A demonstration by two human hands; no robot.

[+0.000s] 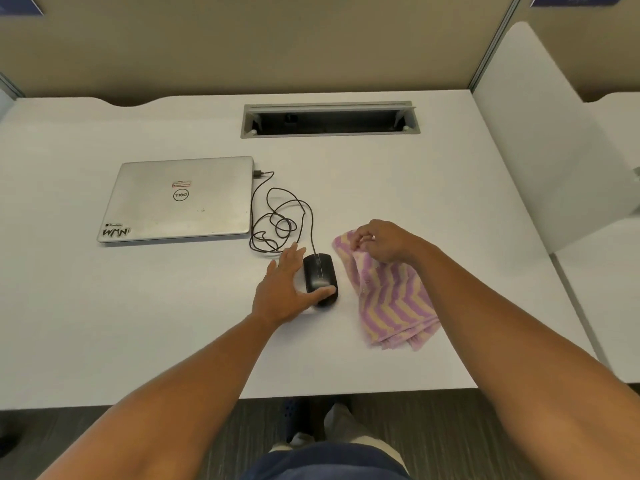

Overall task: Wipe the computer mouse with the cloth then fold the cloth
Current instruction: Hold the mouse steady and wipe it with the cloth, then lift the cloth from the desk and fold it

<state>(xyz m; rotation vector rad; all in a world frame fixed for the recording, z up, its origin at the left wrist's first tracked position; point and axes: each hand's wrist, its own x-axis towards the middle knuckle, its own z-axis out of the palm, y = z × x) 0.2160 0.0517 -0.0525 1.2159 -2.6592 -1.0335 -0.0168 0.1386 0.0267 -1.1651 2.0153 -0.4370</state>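
Observation:
A black wired computer mouse [319, 276] lies on the white desk [138, 323] near its middle. My left hand [282, 289] rests against the mouse's left side, thumb curled over its near end and fingers stretched flat along it. Just right of the mouse lies a purple and yellow zigzag cloth [391, 303], partly bunched. My right hand [379, 240] pinches the cloth's far corner, lifting that edge a little off the desk.
A closed silver laptop [180, 199] lies at the left, with the mouse's tangled black cable [277, 220] plugged into its side. A cable slot [329, 119] opens at the back of the desk. A white divider panel [554, 140] stands at the right.

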